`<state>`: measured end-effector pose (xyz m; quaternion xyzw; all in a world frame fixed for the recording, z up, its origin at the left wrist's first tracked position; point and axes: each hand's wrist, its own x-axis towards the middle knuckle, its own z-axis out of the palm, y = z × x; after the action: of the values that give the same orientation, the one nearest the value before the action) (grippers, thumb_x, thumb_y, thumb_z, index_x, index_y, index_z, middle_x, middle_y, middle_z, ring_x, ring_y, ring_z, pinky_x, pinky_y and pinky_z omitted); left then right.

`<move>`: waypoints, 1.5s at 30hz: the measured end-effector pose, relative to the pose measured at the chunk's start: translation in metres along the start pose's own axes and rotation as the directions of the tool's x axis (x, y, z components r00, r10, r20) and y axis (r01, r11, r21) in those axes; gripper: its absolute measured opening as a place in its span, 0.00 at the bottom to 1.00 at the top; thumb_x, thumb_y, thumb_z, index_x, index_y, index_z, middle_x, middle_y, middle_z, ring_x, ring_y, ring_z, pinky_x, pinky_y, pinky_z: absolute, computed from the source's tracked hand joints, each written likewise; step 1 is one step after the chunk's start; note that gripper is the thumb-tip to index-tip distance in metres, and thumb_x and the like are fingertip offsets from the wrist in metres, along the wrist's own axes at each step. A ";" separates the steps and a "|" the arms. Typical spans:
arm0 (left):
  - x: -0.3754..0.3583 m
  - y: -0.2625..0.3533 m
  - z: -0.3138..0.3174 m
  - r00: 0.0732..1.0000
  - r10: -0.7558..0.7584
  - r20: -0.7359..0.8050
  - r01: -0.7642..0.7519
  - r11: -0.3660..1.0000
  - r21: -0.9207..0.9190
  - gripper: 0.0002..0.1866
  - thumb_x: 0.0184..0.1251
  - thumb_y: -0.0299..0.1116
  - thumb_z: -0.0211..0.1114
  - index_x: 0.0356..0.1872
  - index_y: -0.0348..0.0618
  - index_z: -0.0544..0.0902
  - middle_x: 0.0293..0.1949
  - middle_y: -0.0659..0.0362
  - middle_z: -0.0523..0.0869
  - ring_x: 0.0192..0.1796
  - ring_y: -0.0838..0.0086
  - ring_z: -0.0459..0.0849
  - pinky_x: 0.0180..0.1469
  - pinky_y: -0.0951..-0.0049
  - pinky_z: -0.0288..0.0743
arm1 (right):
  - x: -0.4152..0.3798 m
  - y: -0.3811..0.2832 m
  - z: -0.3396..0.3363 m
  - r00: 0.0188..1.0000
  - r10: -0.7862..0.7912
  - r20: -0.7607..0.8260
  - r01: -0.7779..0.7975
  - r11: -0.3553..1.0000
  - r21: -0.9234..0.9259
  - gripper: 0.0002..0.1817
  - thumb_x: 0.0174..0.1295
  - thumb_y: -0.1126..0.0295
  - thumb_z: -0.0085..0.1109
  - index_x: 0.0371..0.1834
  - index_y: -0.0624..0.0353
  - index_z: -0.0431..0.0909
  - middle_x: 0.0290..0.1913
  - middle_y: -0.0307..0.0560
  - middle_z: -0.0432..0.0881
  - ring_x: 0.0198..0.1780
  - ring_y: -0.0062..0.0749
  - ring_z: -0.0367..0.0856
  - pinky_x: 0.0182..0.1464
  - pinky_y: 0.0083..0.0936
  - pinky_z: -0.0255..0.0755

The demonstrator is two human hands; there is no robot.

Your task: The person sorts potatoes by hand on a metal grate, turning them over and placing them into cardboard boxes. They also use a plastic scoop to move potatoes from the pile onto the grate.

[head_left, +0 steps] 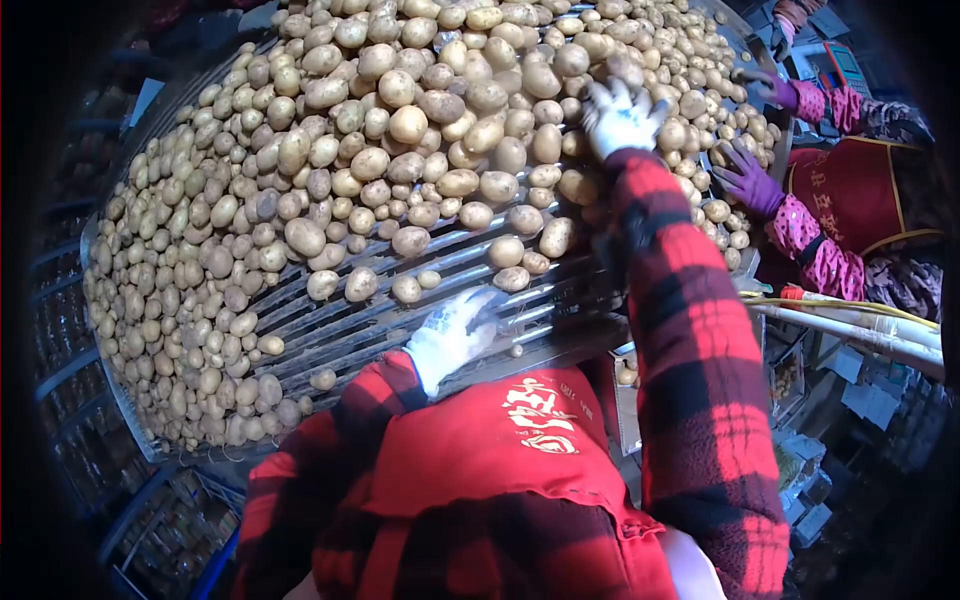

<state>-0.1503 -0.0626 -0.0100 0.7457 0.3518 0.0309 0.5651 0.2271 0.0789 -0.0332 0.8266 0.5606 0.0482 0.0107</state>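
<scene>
Lying heaped toward 12 o'clock on the slatted surface (345, 335): potatoes (408, 124). Right hand (622, 118), 2 o'clock, fingers spread against them. Left hand (450, 335), 6 o'clock; blurred, cannot tell finger spread. Risk: disturbing the pile could roll potatoes over the near edge (545, 358). Exposed slats (545, 295), 4–7 o'clock, give room.

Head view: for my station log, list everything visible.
potatoes: uncountable, tan, heaped centre and left
slatted table: one, grey, under potatoes
co-worker's hands: two, purple-gloved, table's right edge
co-worker's apron: one, red, right
another person's hand: one, greyish, top right
device: one, red and teal, upper right
pipe: at least one, whitish, right
clutter: uncountable, pale, lower right
wearer's apron: one, red, bottom
wearer's sleeves: two, red-and-black check, bottom
left hand: one, white-gloved, over bare slats
right hand: one, white-gloved, on potatoes
</scene>
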 end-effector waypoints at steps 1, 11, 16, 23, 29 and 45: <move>0.001 0.001 -0.003 1.000 -0.003 -0.012 0.002 0.999 -0.033 0.23 0.78 0.33 0.64 0.70 0.40 0.80 0.66 0.44 0.83 0.69 0.51 0.82 0.72 0.58 0.75 | 0.016 0.021 0.009 0.999 -0.014 0.049 0.014 1.000 -0.006 0.28 0.76 0.46 0.55 0.79 0.30 0.73 0.83 0.43 0.68 0.82 0.57 0.64 0.82 0.75 0.45; 0.000 -0.007 -0.022 0.914 -0.280 0.292 0.395 0.455 -0.799 0.31 0.88 0.55 0.54 0.73 0.37 0.77 0.67 0.49 0.84 0.66 0.60 0.86 0.71 0.57 0.78 | -0.184 -0.021 -0.032 0.763 -0.646 -0.029 0.634 0.738 0.231 0.26 0.54 0.72 0.70 0.60 0.43 0.85 0.67 0.53 0.80 0.69 0.50 0.78 0.70 0.55 0.71; 0.004 -0.003 -0.012 0.887 -0.153 0.436 0.429 -0.078 -0.900 0.30 0.90 0.53 0.48 0.78 0.42 0.69 0.73 0.50 0.80 0.71 0.51 0.83 0.73 0.48 0.77 | -0.162 -0.043 -0.058 0.913 -0.367 0.179 0.094 0.615 0.783 0.24 0.64 0.67 0.72 0.64 0.54 0.84 0.61 0.57 0.83 0.62 0.55 0.83 0.66 0.45 0.77; -0.011 -0.015 -0.034 0.882 -0.420 0.215 -0.004 -0.462 -0.887 0.20 0.79 0.39 0.69 0.68 0.51 0.83 0.49 0.60 0.89 0.52 0.65 0.89 0.59 0.57 0.86 | -0.093 -0.174 -0.090 0.850 -0.499 -0.169 0.479 0.600 0.641 0.31 0.67 0.61 0.68 0.74 0.49 0.75 0.69 0.63 0.78 0.58 0.62 0.85 0.54 0.53 0.83; -0.014 -0.037 -0.056 0.982 -0.186 -0.026 -0.072 -0.247 -0.966 0.26 0.86 0.35 0.58 0.80 0.53 0.74 0.62 0.57 0.86 0.57 0.66 0.87 0.55 0.65 0.86 | -0.021 -0.202 -0.034 0.857 -0.475 -0.198 0.479 0.597 0.644 0.31 0.66 0.59 0.68 0.74 0.43 0.76 0.69 0.57 0.79 0.63 0.61 0.83 0.64 0.53 0.79; -0.009 -0.041 -0.097 0.984 0.116 -0.135 -0.023 -0.670 -0.742 0.36 0.79 0.66 0.60 0.75 0.52 0.77 0.76 0.51 0.77 0.79 0.45 0.73 0.64 0.40 0.82 | 0.058 -0.227 -0.053 0.827 -0.543 -0.144 0.410 0.408 0.816 0.30 0.61 0.66 0.66 0.70 0.54 0.83 0.61 0.56 0.88 0.58 0.48 0.89 0.62 0.39 0.82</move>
<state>-0.2207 0.0162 -0.0077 -0.1810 0.0362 0.3621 0.9137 0.0333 0.2145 0.0076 0.5397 0.7259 -0.2820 -0.3199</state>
